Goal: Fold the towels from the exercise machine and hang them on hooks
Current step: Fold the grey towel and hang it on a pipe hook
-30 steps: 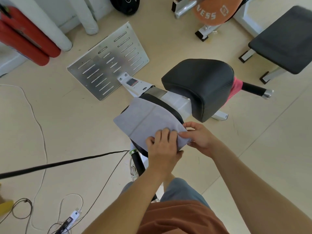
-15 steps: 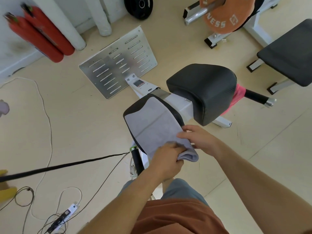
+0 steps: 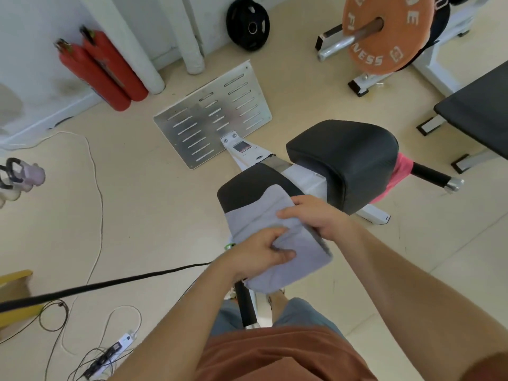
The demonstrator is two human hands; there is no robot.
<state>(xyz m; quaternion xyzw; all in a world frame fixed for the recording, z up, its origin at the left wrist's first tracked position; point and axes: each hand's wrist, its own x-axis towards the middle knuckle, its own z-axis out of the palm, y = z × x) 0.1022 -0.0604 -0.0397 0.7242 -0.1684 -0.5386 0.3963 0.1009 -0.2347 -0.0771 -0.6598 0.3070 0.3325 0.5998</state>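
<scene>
A grey towel (image 3: 255,215), folded into a thick pad, lies half on the lower black seat pad (image 3: 242,182) of the exercise machine and half over its near edge. My left hand (image 3: 261,253) grips the towel's near part, thumb on top and fingers curled into the cloth. My right hand (image 3: 316,215) lies on the towel's right side, fingers curled over the folded edge. A pink towel (image 3: 398,171) shows behind the upper black pad (image 3: 346,160), mostly hidden by it. No hooks are in view.
The machine's slotted metal footplate (image 3: 214,116) lies ahead on the floor. Two red extinguishers (image 3: 101,70) lean at the wall. An orange weight plate (image 3: 384,31) and a black bench (image 3: 478,108) stand at right. Cables and a power strip (image 3: 110,356) lie at lower left.
The towel has been folded over and drawn toward me, baring more of the seat pad. My left hand went from pressing flat to gripping the cloth. The camera view tilted up.
</scene>
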